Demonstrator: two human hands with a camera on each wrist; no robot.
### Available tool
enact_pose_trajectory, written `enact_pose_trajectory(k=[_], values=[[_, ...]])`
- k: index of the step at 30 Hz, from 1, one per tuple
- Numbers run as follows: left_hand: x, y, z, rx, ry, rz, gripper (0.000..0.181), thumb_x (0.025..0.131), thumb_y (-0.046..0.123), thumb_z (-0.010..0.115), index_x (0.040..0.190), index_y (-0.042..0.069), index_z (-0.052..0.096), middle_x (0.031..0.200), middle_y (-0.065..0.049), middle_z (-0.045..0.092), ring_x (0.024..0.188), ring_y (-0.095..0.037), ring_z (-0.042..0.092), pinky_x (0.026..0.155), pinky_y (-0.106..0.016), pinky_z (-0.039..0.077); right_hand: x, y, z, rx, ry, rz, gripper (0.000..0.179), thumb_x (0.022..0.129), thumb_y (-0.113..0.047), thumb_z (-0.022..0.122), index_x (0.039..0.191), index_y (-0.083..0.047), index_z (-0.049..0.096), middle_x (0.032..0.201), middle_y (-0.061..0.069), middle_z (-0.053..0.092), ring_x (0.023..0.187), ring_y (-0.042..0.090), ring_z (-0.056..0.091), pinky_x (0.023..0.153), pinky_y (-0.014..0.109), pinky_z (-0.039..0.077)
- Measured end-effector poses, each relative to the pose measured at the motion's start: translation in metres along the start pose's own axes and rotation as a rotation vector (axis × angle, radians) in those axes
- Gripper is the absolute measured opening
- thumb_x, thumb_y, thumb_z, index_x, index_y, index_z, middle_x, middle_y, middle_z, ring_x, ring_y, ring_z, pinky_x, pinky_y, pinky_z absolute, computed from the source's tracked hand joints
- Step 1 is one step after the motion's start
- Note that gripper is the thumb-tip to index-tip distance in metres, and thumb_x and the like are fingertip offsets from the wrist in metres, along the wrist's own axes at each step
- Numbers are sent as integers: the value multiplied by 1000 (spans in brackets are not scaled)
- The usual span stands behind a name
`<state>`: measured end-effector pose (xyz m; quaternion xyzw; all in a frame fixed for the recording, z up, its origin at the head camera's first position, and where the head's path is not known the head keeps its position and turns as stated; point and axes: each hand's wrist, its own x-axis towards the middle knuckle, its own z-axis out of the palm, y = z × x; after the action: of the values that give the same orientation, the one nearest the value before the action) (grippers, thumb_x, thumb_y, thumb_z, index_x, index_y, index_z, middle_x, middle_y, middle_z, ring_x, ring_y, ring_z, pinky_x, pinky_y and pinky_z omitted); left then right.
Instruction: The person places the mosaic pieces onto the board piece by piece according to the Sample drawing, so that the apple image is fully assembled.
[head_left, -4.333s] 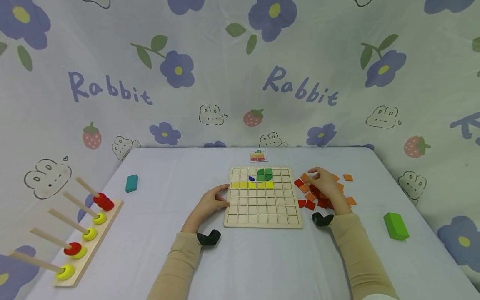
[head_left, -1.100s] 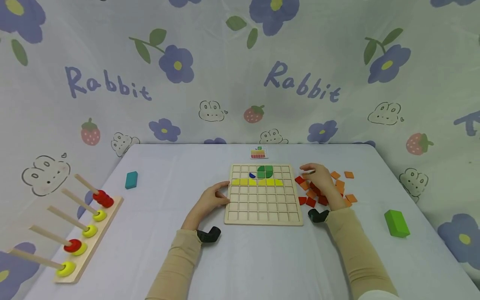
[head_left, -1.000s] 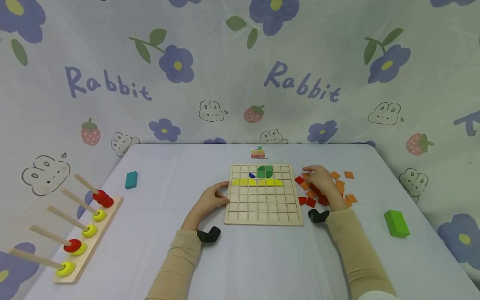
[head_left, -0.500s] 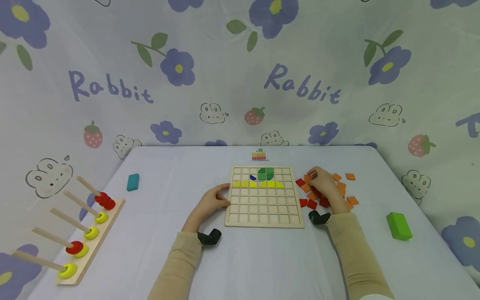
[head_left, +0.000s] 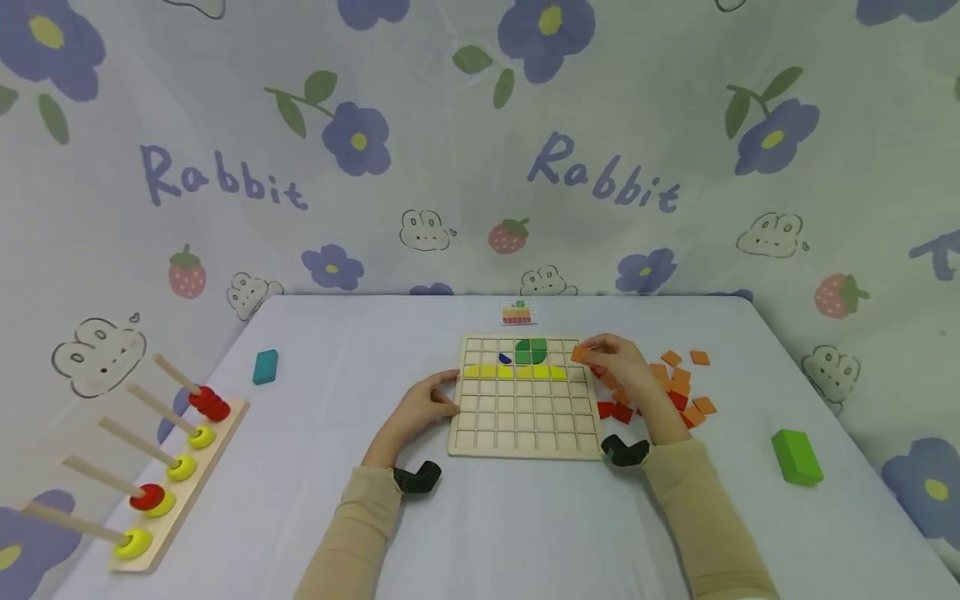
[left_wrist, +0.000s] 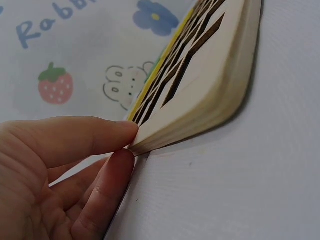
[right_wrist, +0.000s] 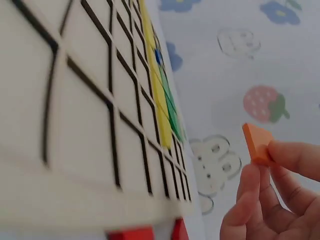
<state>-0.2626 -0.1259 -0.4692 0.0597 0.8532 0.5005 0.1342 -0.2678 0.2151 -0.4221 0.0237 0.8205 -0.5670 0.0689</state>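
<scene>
Right hand (head_left: 621, 364) pinches an orange tile (head_left: 579, 354) (likely light, stiff) — best held by edges; left hand (head_left: 418, 408), fingers apart, touches the board (head_left: 525, 418).

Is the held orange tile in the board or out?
Out: the right hand pinches the tile in midair, off the board.

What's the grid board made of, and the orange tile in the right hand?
The grid board looks like smooth, matte wood: it's pale tan with dark brown grooves. The orange tile may be painted wood, matte and evenly coloured with a crisp edge, but it could be plastic.
</scene>
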Motion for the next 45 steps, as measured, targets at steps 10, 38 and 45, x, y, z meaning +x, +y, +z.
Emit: enact_pose_trajectory(k=[10,38,45], values=[[1,7,1,18,-35,19,64,77,10,72,136,16,48,82,-8,60,70,-17,52,61,-28,42,-3,16,27,-211,-30,16,22,85,-15,66,104,-4,66,105,12,61,96,25,51,80,35,42],[-3,1,-3,21,-12,3,65,76,10,71,136,15,47,81,-7,60,70,-16,53,62,-28,43,-2,10,4,-420,50,-86,21,84,-15,66,102,-5,66,90,11,60,75,23,52,62,30,41],[-2,2,-2,17,-6,9,65,76,10,72,136,15,48,81,-7,60,70,-16,52,62,-28,42,-12,17,-57,-441,-2,30,30,86,-17,63,110,-1,61,99,15,58,88,27,51,74,37,42]])
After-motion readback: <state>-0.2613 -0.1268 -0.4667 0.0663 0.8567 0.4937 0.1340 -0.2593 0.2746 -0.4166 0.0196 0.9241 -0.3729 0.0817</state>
